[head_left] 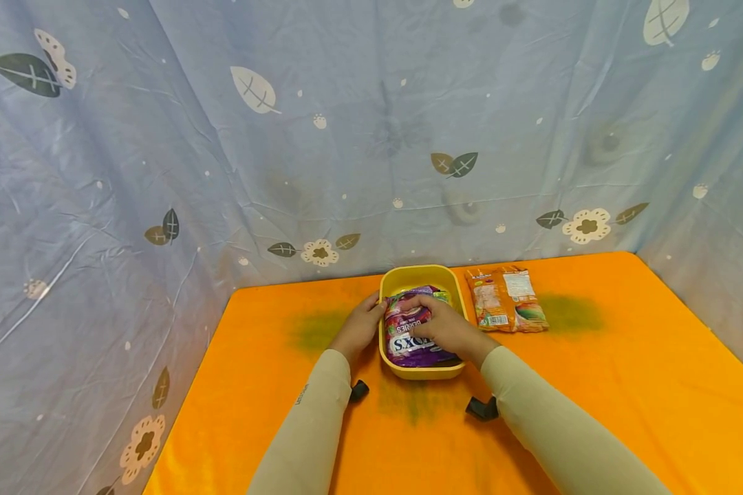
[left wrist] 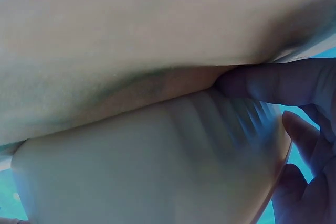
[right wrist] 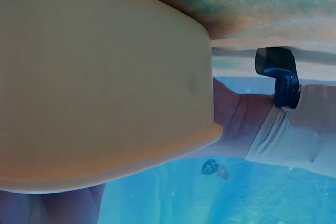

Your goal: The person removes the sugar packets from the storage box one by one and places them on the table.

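Observation:
A yellow plastic tub (head_left: pixel 424 373) stands on the orange cloth, with a purple-red candy bag (head_left: pixel 411 347) lying in it. Print reading "BERRIES" is upside down from here. The left hand (head_left: pixel 359 326) holds the tub's left side, its fingertips at the rim; the left wrist view shows its fingers (left wrist: pixel 283 85) against the tub's ribbed outer wall. Over the tub's right rim reaches the right hand (head_left: pixel 447 328), its spread fingers resting on top of the candy bag. The right wrist view mostly shows the tub's outer wall (right wrist: pixel 105 82), which hides most of that hand.
An orange snack bag (head_left: pixel 508 300) lies flat just right of the tub. The orange tablecloth (head_left: pixel 285 412) ends at a grey-blue curtain (head_left: pixel 371 172) with leaf and flower prints behind and at both sides. Black wrist-camera pieces (head_left: pixel 483 409) project from beside each sleeve.

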Tool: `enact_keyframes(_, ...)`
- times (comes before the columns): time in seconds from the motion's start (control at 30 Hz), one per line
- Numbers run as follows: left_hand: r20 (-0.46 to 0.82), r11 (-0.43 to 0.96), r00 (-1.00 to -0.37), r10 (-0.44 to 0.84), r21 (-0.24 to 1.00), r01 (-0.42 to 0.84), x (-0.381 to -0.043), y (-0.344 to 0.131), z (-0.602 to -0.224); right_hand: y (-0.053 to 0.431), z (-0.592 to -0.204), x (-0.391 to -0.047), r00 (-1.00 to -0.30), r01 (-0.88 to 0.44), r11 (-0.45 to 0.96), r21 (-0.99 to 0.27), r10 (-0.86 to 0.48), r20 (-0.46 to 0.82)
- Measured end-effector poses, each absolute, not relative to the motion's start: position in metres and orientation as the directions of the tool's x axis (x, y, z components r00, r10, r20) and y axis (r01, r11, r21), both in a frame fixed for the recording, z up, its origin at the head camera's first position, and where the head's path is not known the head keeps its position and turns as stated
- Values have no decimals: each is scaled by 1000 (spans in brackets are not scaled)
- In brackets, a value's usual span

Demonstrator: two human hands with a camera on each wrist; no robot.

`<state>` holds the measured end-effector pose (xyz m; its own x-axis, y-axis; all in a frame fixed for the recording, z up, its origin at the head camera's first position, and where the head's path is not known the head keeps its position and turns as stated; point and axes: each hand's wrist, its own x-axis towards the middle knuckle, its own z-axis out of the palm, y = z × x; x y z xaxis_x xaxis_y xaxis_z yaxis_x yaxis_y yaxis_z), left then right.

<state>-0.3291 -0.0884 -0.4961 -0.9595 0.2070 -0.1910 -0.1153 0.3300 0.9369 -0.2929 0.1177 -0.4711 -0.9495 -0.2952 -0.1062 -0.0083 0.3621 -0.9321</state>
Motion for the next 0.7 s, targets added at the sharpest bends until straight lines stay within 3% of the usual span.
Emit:
enact_keyframes(0.43, -178, 333, -960, 214, 938, -99, -329, -88, -496, 127, -465, -295, -954, 76, 72, -994, -284, -94)
enact_keyframes(0.7, -183, 347, -962, 202, 932, -104, -329, -90, -498, 132, -452, -295, -944, 80, 25, -996, -320, -84)
